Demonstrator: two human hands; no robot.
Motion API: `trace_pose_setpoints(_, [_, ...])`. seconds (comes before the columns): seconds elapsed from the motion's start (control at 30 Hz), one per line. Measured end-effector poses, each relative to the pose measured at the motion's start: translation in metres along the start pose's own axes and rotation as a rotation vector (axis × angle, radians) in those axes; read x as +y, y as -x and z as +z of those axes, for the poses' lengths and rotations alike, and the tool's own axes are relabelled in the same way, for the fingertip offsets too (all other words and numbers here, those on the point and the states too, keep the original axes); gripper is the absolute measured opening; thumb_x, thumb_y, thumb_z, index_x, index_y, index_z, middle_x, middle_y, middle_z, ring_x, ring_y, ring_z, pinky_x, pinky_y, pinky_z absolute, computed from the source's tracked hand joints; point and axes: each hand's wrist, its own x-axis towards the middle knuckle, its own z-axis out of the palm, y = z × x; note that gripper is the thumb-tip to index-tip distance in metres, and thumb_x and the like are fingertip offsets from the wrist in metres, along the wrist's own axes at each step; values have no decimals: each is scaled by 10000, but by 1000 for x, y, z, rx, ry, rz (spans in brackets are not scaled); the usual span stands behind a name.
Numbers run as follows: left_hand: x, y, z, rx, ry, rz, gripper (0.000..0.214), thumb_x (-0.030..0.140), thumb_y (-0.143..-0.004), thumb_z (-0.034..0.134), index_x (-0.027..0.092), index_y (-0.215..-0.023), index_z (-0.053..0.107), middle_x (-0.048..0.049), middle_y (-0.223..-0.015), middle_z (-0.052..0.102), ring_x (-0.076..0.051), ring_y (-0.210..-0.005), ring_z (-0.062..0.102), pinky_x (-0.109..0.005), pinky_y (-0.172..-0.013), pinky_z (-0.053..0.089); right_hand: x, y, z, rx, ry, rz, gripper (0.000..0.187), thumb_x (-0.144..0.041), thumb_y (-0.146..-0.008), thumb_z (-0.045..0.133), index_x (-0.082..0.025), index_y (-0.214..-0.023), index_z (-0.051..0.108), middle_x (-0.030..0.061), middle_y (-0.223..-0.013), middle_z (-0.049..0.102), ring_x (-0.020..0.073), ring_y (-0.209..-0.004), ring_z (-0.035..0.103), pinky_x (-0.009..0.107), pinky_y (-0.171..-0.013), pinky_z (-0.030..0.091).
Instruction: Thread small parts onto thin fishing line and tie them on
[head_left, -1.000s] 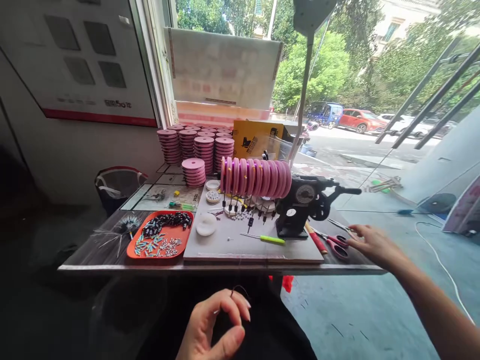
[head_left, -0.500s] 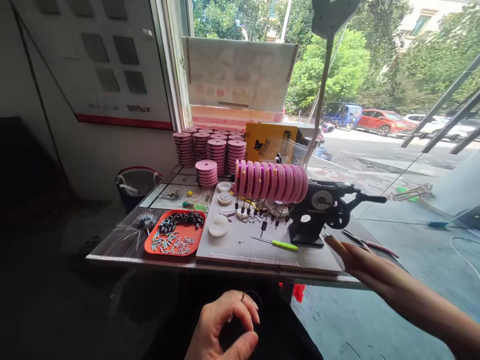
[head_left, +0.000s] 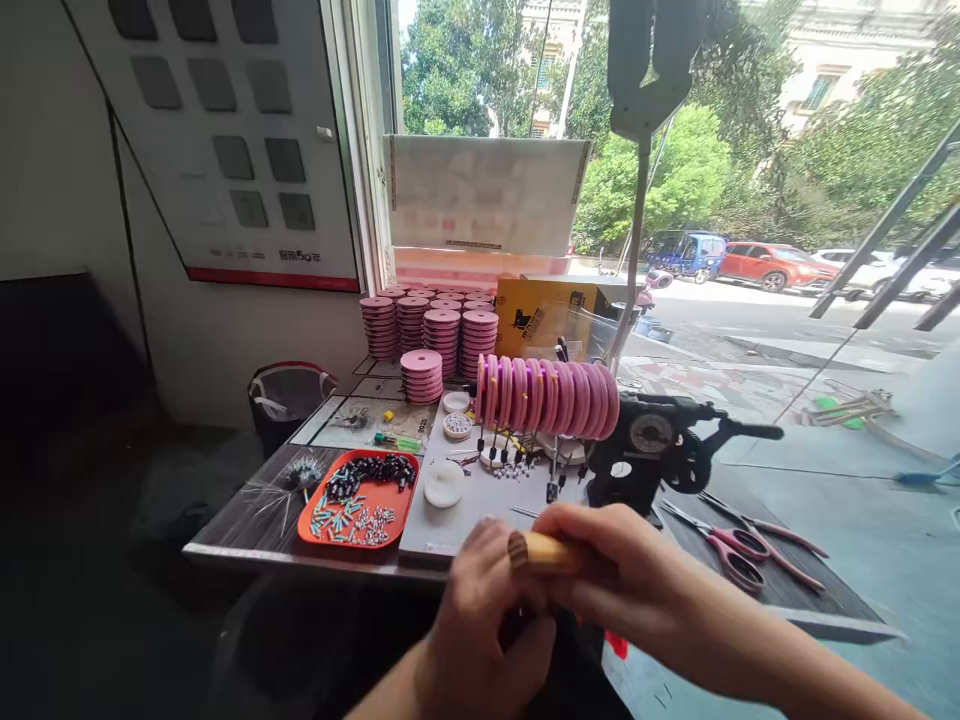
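My right hand (head_left: 630,585) is closed round a wooden-handled tool (head_left: 541,551), its butt end pointing left. My left hand (head_left: 484,625) is raised right under it, fingers curled and pinched against the tool; whatever thin thing it holds is hidden. Both hands meet in front of the near table edge. Behind them stands a black hand-crank winder (head_left: 652,450) carrying a row of pink spools (head_left: 551,396) with small weights hanging below.
An orange tray (head_left: 315,522) of small beads and tubes lies at the left on the table (head_left: 240,520). Stacks of pink spools (head_left: 427,330) and a yellow box (head_left: 536,315) stand at the back. Red scissors (head_left: 731,555) lie at the right. A white round lid (head_left: 444,482) rests mid-board.
My right hand left the table's right side, came in holding the wooden-handled tool, and met my left hand, which rose from my lap. The view shifted left and up.
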Motion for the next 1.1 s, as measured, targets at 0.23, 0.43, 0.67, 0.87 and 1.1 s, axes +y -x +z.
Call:
trace_pose_setpoints(0.23, [0, 41, 36, 195, -76, -254, 21, 181, -751, 524, 202, -754, 525, -25, -717, 557, -175, -637, 496, -270, -600, 379, 11, -32, 39, 105, 584, 129, 520, -289, -950, 342, -178, -519, 612, 34, -476, 623, 157, -461, 600, 235, -473, 315])
trace_pose_setpoints(0.43, [9, 30, 39, 262, -93, -396, 132, 95, -648, 550, 213, -688, 509, 7, -646, 532, -167, -604, 467, -260, -594, 361, 20, -43, 51, 269, 747, 81, 449, -239, -925, 389, -176, -558, 641, 72, -533, 679, 211, -498, 657, 248, -462, 296])
trace_pose_setpoints(0.67, [6, 32, 33, 195, 4, -360, 89, 197, -702, 584, 198, -659, 507, 9, -638, 502, -155, -611, 462, -249, -603, 372, 23, -20, 47, 372, 725, 117, 328, -337, -933, 398, -193, -789, 655, 17, -566, 680, 172, -517, 654, 241, -502, 335])
trace_pose_setpoints(0.87, [0, 35, 13, 119, 321, -498, 268, 406, -738, 623, 170, -622, 572, -8, -634, 546, -152, -639, 498, -239, -635, 410, 72, 64, 17, 546, 754, 539, 455, -474, -941, 244, -172, -1058, 563, 62, -675, 688, 235, -573, 652, 287, -504, 395])
trace_pose_setpoints(1.1, [2, 48, 22, 347, 676, -795, 253, 388, -680, 710, 147, -735, 657, -32, -625, 664, -164, -617, 613, -248, -578, 477, 153, 95, -13, 370, 633, 767, 315, -323, -867, 360, -212, -991, 627, 64, -943, 674, 224, -868, 639, 305, -651, 484])
